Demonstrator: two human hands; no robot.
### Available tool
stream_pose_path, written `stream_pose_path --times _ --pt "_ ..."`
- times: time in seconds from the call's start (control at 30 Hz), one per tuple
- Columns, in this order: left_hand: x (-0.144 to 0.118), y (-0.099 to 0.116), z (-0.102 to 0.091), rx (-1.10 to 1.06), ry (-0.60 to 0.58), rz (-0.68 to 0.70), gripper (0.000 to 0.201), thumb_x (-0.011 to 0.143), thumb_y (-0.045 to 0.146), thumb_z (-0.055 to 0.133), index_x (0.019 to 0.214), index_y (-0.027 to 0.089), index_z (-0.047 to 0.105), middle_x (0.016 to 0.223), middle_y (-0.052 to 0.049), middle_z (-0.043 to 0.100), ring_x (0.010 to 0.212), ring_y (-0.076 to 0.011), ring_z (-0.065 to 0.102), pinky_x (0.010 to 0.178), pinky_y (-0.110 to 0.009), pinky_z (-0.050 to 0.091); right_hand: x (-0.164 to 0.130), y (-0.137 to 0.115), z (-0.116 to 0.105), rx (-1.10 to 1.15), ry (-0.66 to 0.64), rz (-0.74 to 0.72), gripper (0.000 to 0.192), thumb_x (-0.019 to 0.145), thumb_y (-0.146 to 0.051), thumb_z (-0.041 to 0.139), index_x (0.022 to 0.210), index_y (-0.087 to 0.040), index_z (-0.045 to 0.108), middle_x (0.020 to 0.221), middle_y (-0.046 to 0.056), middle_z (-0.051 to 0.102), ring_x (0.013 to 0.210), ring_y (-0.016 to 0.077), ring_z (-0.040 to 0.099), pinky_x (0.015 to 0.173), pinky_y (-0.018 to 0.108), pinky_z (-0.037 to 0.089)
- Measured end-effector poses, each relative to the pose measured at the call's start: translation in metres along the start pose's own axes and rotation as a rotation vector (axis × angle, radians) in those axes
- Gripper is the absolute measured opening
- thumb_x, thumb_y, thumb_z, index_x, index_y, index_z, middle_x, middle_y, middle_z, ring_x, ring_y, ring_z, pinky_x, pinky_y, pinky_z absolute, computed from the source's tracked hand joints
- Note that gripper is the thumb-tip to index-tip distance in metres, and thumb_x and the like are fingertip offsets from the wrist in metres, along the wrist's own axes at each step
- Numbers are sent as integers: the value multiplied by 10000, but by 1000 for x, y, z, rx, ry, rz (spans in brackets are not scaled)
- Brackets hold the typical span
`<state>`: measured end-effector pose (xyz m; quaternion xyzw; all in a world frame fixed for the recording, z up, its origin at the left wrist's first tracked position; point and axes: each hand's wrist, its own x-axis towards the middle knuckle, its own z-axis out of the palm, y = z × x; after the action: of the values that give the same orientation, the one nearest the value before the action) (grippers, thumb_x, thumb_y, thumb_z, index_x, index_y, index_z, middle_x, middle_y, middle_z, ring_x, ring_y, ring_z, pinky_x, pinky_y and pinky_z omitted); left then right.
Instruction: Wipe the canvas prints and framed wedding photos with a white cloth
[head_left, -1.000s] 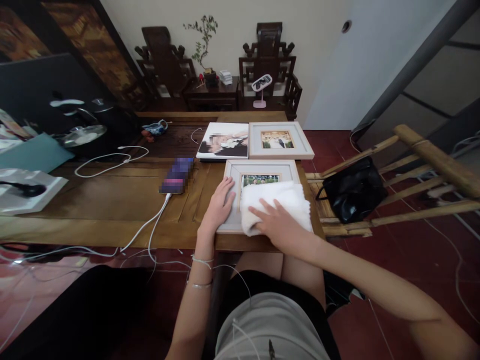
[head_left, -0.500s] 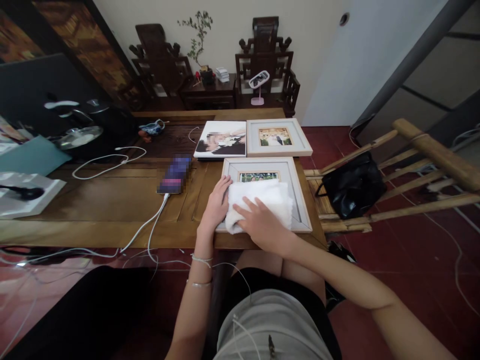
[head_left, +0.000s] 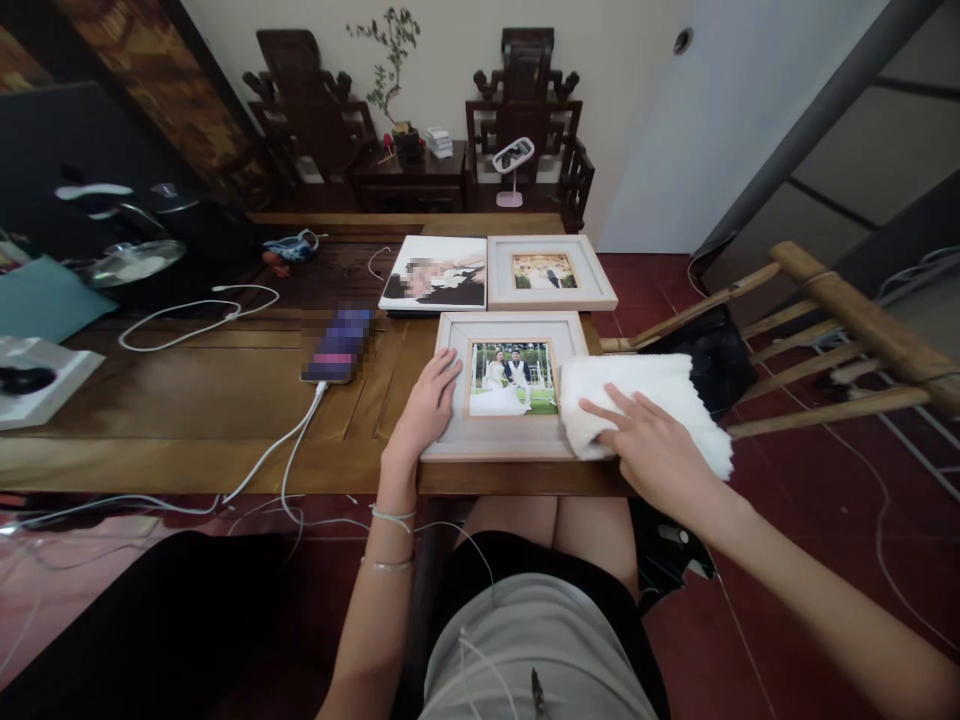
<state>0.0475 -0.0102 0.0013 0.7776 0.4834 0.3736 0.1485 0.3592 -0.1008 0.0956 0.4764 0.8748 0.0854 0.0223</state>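
One open left hand [head_left: 427, 405] braces the picture frame [head_left: 514, 380] at centre; the right hand [head_left: 651, 438], spread over white cloth [head_left: 670, 378], should press lightly.

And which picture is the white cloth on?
The nearest frame: the cloth overlaps its right side. The back frame and picture beside it have none.

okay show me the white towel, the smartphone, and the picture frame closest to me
White towel [head_left: 660, 375]: head view, on its top surface toward the far edge.
Smartphone [head_left: 338, 347]: head view, middle of its blurred screen.
Picture frame [head_left: 512, 378]: head view, on the photo at its centre.
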Motion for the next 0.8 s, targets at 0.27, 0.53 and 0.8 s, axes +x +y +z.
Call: stream_pose_path --times 0.27,0.53,0.8 --pt "-1 -2 2 -20 5 23 363 945 147 400 1248 151 599 1410 -133 520 1397 -237 370 1151 -507 319 87 43 17 -12 89 95 528 693 72 447 1076 -171 717 1409 62 532 1366 336 374 1073 556 364" --pt "-1 -2 2 -31 16 12 377 932 129 401 1251 174 599 1393 -112 540 1391 -234 379 1149 -521 319 191 -15 21 -37 272 -294 313 879 -62 481 1041 -196 714 1482 47 446 1430 314 251 1152 632 139" --pt "-1 0 1 -89 26 16 400 949 126 359 1272 192 584 1396 -98 542 1399 -223 369 1156 -528 304 191 1 29 6 122 -229 438 836 35 440 1084 -216 700 1299 69 623 1375 299 360 1118 661 119"
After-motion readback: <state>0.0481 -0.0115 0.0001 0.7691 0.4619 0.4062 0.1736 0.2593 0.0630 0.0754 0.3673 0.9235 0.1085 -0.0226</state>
